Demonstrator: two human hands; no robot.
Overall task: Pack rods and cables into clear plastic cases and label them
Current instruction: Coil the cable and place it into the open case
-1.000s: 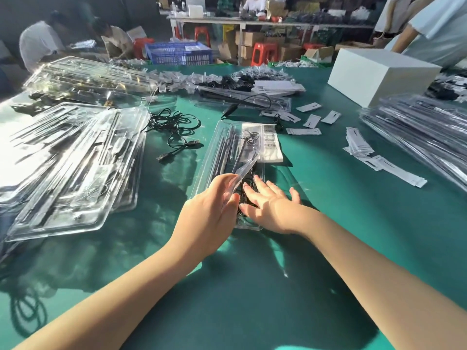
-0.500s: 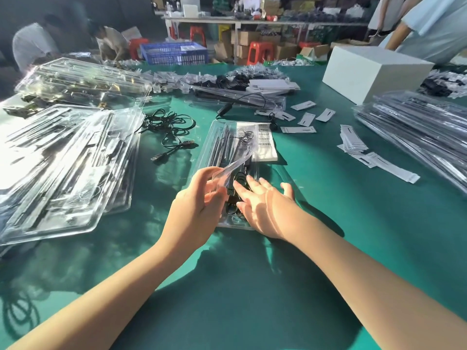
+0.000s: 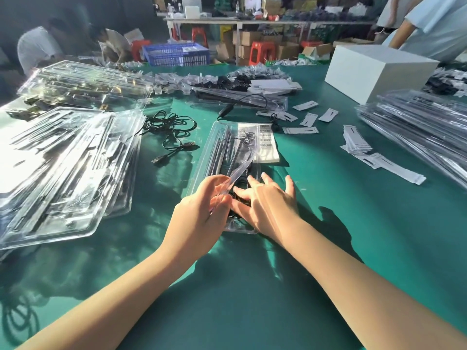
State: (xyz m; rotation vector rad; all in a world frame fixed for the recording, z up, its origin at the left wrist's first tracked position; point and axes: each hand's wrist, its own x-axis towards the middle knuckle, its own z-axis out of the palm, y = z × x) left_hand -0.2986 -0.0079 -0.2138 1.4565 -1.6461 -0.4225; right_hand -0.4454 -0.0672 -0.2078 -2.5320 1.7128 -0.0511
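Clear case (image 3: 228,157) lies mid-bench (image 3: 328,223) — thin, springy, slippery. Left hand (image 3: 199,213) pinches its lifted flap (image 3: 240,170), best held by the edge; right hand (image 3: 267,203), fingers straight, apparently presses the cable down.

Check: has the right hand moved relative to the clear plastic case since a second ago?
No real shift: the right hand still presses its near end beside the left hand.

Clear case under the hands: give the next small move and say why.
Probably press the lifted clear flap down shut. The left hand pinches it raised above the clear case, while the right hand lies flat on the coiled cable, and rods already sit inside.
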